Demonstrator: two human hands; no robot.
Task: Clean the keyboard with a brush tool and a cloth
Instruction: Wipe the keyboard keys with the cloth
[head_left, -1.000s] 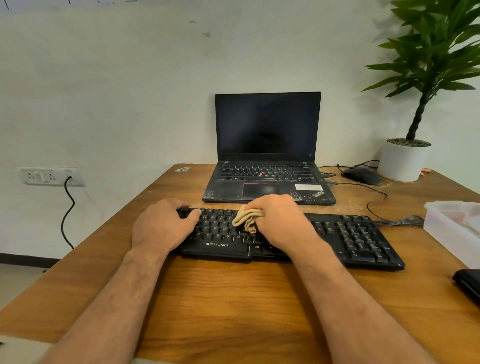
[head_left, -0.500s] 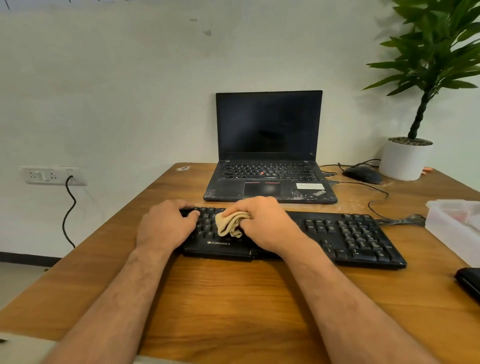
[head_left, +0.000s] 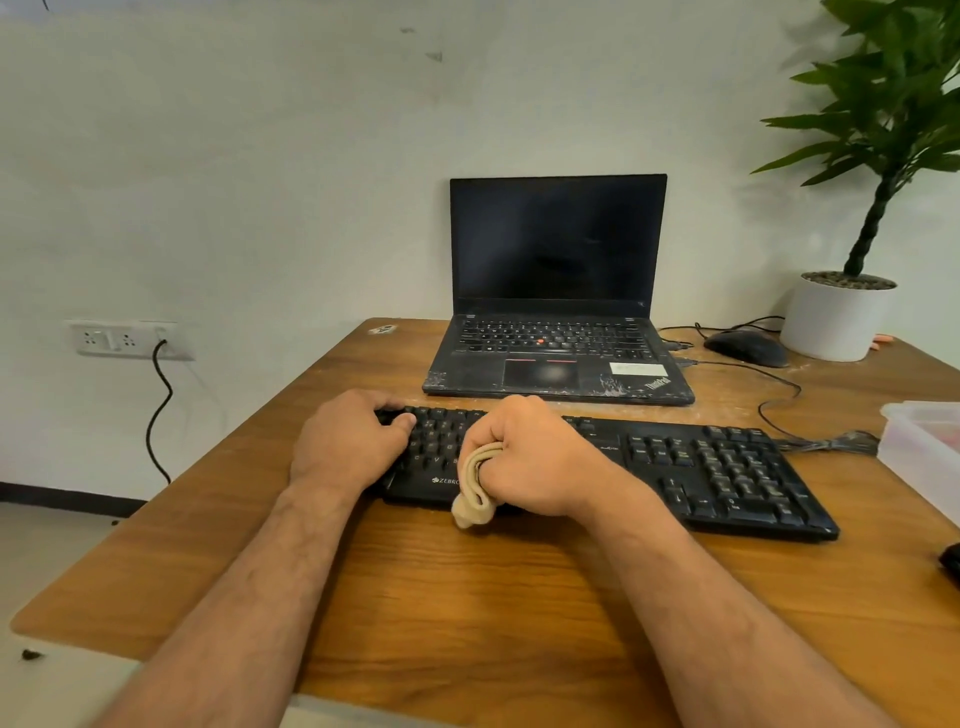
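A black keyboard (head_left: 727, 467) lies across the wooden desk (head_left: 467, 597). My left hand (head_left: 353, 441) rests on its left end, fingers curled over the far edge, holding it still. My right hand (head_left: 530, 457) is closed around a bunched beige cloth (head_left: 472, 493) over the keyboard's left-centre. The cloth's lower end hangs past the keyboard's front edge, onto the desk. No brush tool is in sight.
A black laptop (head_left: 558, 332) stands open behind the keyboard. At the back right are a mouse (head_left: 745, 347) and a potted plant (head_left: 836, 317). A translucent plastic box (head_left: 922, 452) sits at the right edge, with a dark object (head_left: 951, 564) in front of it.
My right hand has dragged the cloth leftward and toward me across the keys, from the upper rows to the front edge. My left hand has stayed on the keyboard's left end.
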